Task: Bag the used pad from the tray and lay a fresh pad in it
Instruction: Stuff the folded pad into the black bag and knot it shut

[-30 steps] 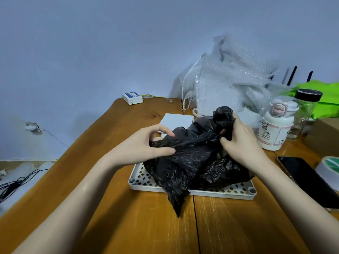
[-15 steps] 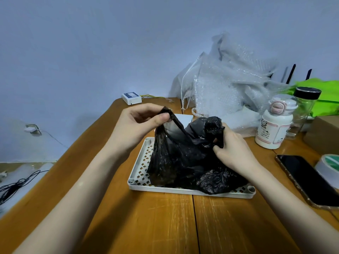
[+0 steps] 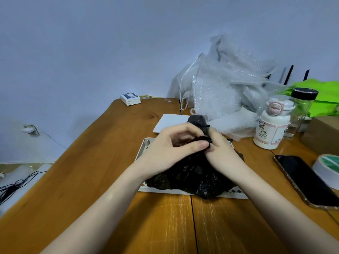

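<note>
A crumpled black plastic bag (image 3: 192,177) lies bunched in the white perforated tray (image 3: 145,145) at the middle of the wooden table. My left hand (image 3: 170,149) and my right hand (image 3: 222,153) meet above it, both pinching the bag's gathered top, a twisted black end (image 3: 199,121) sticking up between the fingers. The used pad is hidden, and I cannot tell whether it is inside the bag. A flat white pad (image 3: 171,122) lies on the table just behind the tray.
A pile of bubble wrap (image 3: 225,88) stands at the back right. A white bottle (image 3: 271,125) and a glass jar (image 3: 302,109) stand right of the tray. A phone (image 3: 306,180) and a tape roll (image 3: 328,167) lie at the right edge. A small white box (image 3: 130,99) sits far left.
My left hand, which had lifted one side of the bag up to the left, has come across to my right hand. Both now pinch the gathered top together.
</note>
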The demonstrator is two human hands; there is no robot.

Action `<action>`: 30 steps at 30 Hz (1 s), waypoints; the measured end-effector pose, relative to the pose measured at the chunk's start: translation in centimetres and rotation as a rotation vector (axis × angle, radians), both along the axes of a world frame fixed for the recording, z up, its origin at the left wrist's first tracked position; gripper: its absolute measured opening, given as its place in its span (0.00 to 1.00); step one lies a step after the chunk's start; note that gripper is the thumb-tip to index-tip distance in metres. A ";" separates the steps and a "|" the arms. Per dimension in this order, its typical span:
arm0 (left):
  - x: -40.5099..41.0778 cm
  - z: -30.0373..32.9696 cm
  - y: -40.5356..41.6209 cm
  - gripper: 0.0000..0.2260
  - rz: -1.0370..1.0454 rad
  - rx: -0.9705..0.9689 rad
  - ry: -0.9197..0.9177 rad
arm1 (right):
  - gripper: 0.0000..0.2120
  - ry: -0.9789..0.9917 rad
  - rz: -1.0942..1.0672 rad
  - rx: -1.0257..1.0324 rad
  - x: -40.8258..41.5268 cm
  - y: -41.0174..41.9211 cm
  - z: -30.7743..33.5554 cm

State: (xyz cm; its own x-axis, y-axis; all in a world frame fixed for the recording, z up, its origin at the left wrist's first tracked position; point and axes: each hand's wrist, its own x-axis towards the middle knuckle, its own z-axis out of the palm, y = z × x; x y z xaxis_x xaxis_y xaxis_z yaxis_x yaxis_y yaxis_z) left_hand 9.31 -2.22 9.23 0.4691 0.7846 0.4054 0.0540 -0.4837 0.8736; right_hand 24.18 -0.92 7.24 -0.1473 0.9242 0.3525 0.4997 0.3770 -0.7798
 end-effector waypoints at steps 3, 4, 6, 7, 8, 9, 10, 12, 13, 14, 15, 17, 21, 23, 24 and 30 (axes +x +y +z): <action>0.3 0.0 0.0 0.04 -0.035 0.004 -0.024 | 0.08 -0.202 -0.118 0.084 0.0 0.6 -1.0; 0.3 0.0 0.1 0.04 -0.043 0.012 -0.012 | 0.07 -0.215 -0.127 0.069 -0.2 0.6 -1.0; 0.5 -0.1 0.3 0.06 -0.029 0.009 0.002 | 0.08 -0.127 -0.076 0.055 -0.7 0.2 -0.8; 0.5 -0.1 0.4 0.06 -0.012 0.002 -0.005 | 0.09 -0.034 -0.041 0.053 -1.1 -0.3 -0.5; 0.6 -0.1 0.5 0.05 0.008 0.000 -0.017 | 0.11 0.039 -0.004 0.039 -1.4 -0.7 -0.2; 0.7 -0.1 0.5 0.04 0.033 0.012 -0.029 | 0.13 0.083 0.041 -0.005 -1.7 -1.1 0.2; 0.7 -0.1 0.6 0.04 0.069 0.041 -0.039 | 0.14 0.106 0.085 -0.060 -1.6 -1.5 0.6; 0.8 -0.1 0.9 0.05 0.135 0.108 -0.046 | 0.12 0.175 0.206 -0.100 -1.0 -2.1 1.2; 0.7 -0.1 1.0 0.06 0.157 0.134 -0.037 | 0.12 0.230 0.250 -0.122 -0.7 -2.3 1.4; 0.6 0.0 1.1 0.07 0.169 0.162 -0.018 | 0.12 0.293 0.287 -0.182 -0.5 -2.7 1.9; 0.4 0.1 1.2 0.07 0.173 0.191 0.008 | 0.12 0.345 0.327 -0.251 -0.4 -2.7 2.1; 0.2 0.3 1.3 0.06 0.154 0.245 0.062 | 0.13 0.467 0.412 -0.333 -0.1 -2.9 2.1; 0.1 0.9 1.5 0.04 0.113 0.261 0.114 | 0.12 0.527 0.526 -0.392 0.4 -2.7 2.1; 0.2 1.2 1.5 0.04 0.123 0.259 0.123 | 0.10 0.384 0.516 -0.324 0.3 -3.0 2.3; 0.3 1.4 1.5 0.04 0.129 0.255 0.133 | 0.10 0.302 0.491 -0.280 0.1 -3.2 2.4; 0.5 1.9 1.8 0.04 0.151 0.250 0.216 | 0.12 0.077 0.381 -0.121 -0.7 -3.2 2.4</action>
State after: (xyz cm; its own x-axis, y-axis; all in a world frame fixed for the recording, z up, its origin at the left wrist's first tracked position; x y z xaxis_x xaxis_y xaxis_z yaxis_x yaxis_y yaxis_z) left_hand 9.78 -0.44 11.16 0.4514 0.7406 0.4978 0.3110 -0.6534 0.6901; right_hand 23.46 -4.11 9.60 -0.4643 0.8442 0.2678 0.2802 0.4269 -0.8598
